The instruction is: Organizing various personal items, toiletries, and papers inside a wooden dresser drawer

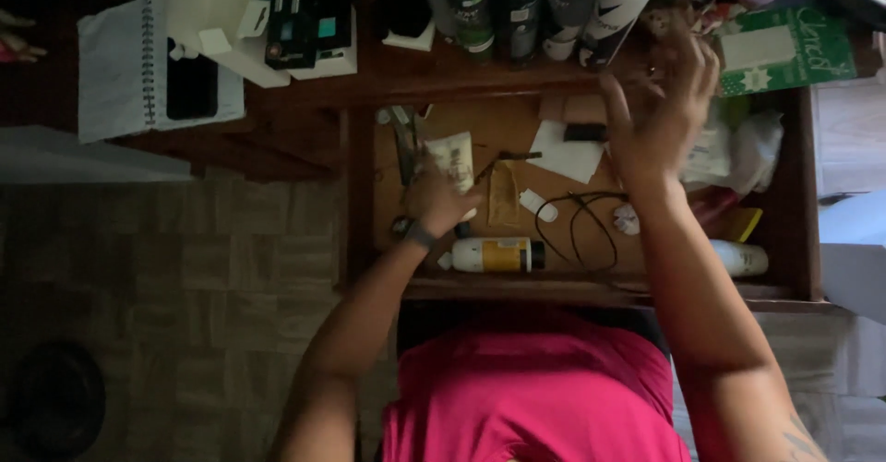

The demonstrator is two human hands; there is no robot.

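Open drawer [794, 194]: bare wood shows between the left hand [441, 199] and right hand [660, 116], passable. Below that gap, a black cord [577, 227] and a white bottle [494, 254] obstruct. Beyond the right hand, a row of spray cans [544, 5] blocks the desk edge.

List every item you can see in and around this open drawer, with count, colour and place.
drawer: one, brown wood, pulled open at centre
white tube: one, drawer's left part, under the left hand
white bottle: one, with yellow label, lying at drawer front
black cable: one, looped, mid drawer
white paper: one, drawer back
spray cans: several, dark and white, on the top above
spiral notebook: one, white, top left
green box: one, top right
left hand: on the tube
right hand: raised at drawer's back, blurred
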